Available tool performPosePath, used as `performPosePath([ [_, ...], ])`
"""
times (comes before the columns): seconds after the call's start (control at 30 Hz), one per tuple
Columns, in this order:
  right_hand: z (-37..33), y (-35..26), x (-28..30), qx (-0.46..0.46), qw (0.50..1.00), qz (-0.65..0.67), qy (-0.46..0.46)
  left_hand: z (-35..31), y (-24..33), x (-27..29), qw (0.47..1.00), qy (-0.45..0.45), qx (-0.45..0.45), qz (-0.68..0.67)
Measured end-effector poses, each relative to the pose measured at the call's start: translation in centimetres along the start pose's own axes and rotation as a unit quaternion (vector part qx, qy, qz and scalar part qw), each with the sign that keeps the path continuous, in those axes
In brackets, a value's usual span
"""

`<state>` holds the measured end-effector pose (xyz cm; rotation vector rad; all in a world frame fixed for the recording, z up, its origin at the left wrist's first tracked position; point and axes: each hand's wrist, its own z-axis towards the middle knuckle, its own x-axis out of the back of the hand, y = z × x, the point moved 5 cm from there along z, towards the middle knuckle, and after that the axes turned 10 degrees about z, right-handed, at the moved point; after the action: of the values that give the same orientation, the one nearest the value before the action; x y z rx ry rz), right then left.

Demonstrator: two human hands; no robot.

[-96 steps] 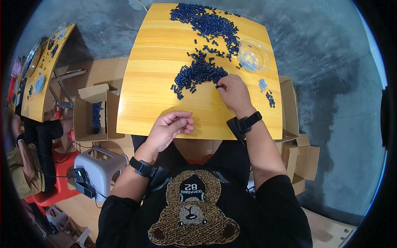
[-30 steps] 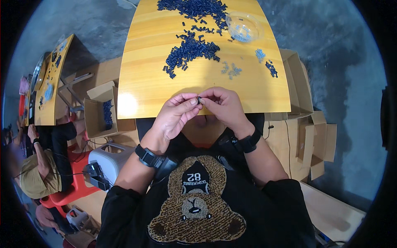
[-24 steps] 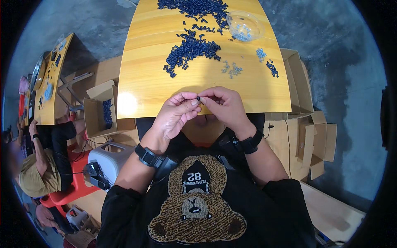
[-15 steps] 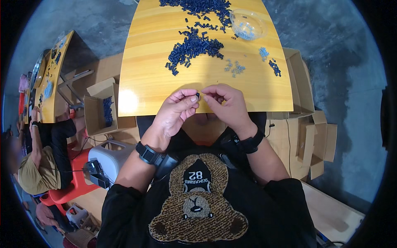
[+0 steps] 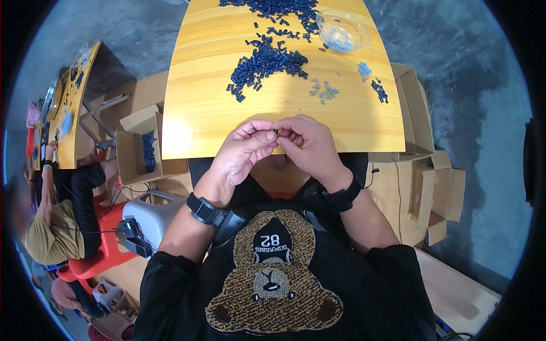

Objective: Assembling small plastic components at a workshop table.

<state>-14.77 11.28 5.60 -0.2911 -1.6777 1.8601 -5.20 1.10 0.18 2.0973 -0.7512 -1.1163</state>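
Between the tips of my left thumb and index finger is a small black tube-like piece, partly hidden by the fingers. My left hand is closed on it just above the table's near edge. My right hand meets it from the other side, thumb and index finger pinched against the piece; anything tiny inside that pinch is hidden. Beyond the hands lies a heap of similar black pieces. Small clear pieces are scattered right of it, with a bluish clear cluster and several black pieces farther right.
A clear plastic bowl with clear pieces stands at the table's far right. Another black heap covers the far end. Cardboard boxes flank the table, the left box holding black pieces. Another person sits at a second table on the left.
My right hand has moved left, so its fingertips now meet the black piece in my left hand. The left hand has barely moved.
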Motion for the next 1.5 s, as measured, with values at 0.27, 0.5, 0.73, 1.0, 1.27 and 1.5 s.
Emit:
performPosePath([
  [0.27, -0.3, 0.0, 0.1, -0.015, 1.000, 0.011, 0.002, 0.0, 0.1, 0.3, 1.000, 0.018, -0.013, -0.004],
  [0.5, -0.4, 0.0, -0.4, 0.028, 0.996, -0.043, 0.069, 0.2, 0.1, -0.1, 0.998, 0.027, -0.044, -0.042],
  [0.73, -0.2, 0.3, -0.8, 0.058, 0.994, -0.065, 0.073, 0.4, -0.5, 0.5, 0.997, 0.047, -0.021, -0.049],
  [1.0, -0.3, 0.5, -0.6, 0.051, 0.995, -0.053, 0.063, 0.3, -0.4, 0.3, 0.999, 0.045, -0.006, 0.000],
  [1.27, -0.4, 0.2, -0.3, 0.011, 0.999, -0.026, 0.035, 0.8, -0.4, 0.2, 0.998, 0.012, -0.045, 0.048],
  [1.5, -0.7, 1.1, -0.3, 0.034, 0.998, -0.034, 0.033, 0.7, 0.0, -0.2, 0.997, 0.016, -0.037, 0.072],
])
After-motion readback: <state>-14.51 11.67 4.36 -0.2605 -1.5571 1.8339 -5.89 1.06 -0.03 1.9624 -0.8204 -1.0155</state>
